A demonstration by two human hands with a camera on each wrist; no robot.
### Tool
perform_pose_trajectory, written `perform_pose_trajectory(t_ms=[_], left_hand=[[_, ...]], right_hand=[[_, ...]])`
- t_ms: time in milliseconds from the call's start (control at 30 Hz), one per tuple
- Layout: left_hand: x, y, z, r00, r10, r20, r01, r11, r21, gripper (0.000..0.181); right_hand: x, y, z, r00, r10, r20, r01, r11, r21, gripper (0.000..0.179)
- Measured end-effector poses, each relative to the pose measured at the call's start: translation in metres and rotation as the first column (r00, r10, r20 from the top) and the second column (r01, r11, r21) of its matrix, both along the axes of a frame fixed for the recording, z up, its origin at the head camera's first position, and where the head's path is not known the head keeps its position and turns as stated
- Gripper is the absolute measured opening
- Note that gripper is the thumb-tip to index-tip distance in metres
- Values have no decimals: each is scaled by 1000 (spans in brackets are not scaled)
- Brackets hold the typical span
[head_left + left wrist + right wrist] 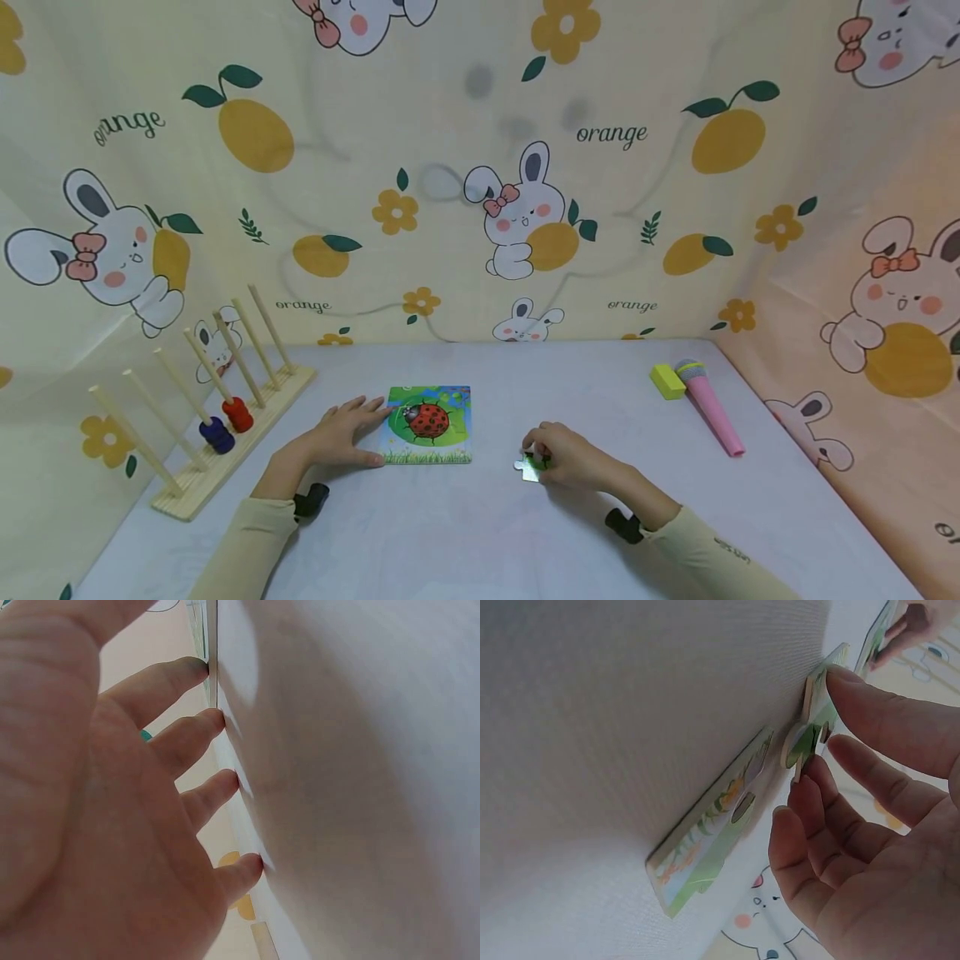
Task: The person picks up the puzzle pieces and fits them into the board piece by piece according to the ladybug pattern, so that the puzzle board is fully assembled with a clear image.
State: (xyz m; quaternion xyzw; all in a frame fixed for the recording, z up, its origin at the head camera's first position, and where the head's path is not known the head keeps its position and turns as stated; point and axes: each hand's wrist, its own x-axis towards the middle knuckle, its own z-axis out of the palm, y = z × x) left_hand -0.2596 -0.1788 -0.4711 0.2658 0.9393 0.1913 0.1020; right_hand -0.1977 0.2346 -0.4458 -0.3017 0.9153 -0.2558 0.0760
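A square ladybird puzzle lies flat on the white table, left of centre in the head view. My left hand rests at its left side with spread, fairly straight fingers, fingertips at the edge and thumb at the lower left corner. To the right of the puzzle, my right hand pinches a green puzzle piece between thumb and fingers. Glare whitens the part of a piece showing at the fingertips. Another puzzle piece lies on the table close by in the right wrist view.
A wooden peg rack with red rings and dark blue rings stands at the left. A yellow block and a pink toy microphone lie at the right. Printed cloth walls border the table's back and sides.
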Motion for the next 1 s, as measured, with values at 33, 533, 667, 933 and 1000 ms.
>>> perform_pose_trajectory(t_ms=[33, 533, 667, 933, 1000], left_hand=[[0, 0, 0, 1000, 1, 1, -1, 1000, 0, 92], [-2, 1, -1, 1000, 22, 13, -22, 1000, -15, 93], [-1, 0, 0, 1000, 7, 8, -7, 1000, 1, 93], [2, -1, 0, 1000, -5, -12, 5, 1000, 8, 93], [2, -1, 0, 1000, -5, -13, 5, 1000, 10, 93]], right_hand=[[0, 0, 0, 1000, -2, -1, 2, 1000, 2, 41], [1, -2, 1, 1000, -11, 19, 10, 1000, 15, 39], [0, -2, 1, 999, -2, 33, 2, 1000, -11, 41], [-13, -10, 6, 987, 123, 107, -110, 987, -122, 22], [-19, -17, 6, 981, 151, 119, -134, 981, -142, 21]])
